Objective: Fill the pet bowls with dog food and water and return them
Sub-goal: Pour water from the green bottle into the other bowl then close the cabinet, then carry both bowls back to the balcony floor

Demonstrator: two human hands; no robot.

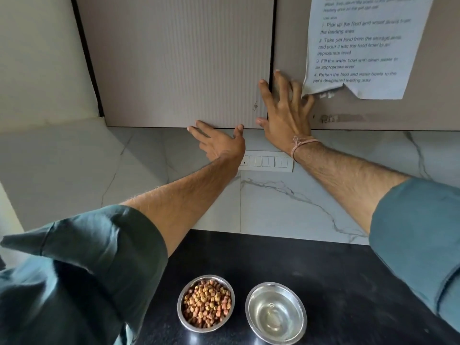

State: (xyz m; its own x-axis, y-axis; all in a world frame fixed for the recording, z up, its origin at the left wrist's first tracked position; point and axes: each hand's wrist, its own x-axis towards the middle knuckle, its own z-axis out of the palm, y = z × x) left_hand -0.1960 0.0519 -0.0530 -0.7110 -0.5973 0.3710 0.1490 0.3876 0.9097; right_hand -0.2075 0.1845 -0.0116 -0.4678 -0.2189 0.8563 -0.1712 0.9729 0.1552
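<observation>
Left hand (pixel 219 143) at the cabinet's (pixel 174 58) lower edge, right hand (pixel 283 113) flat on its doors, fingers (pixel 281 83) spread. Below the cabinet, food bowl (pixel 179 305) and water bowl (pixel 275 285) sit full: likely slick steel, sloshy, so grip the rims and stay level.

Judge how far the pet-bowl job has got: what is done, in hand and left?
Done: the food bowl holds kibble and the water bowl holds water, both on the black counter. In hand: both hands lie open on the cabinet door, left hand at its lower edge, right hand at the seam. Left: carrying the bowls back; neither is picked up.
</observation>
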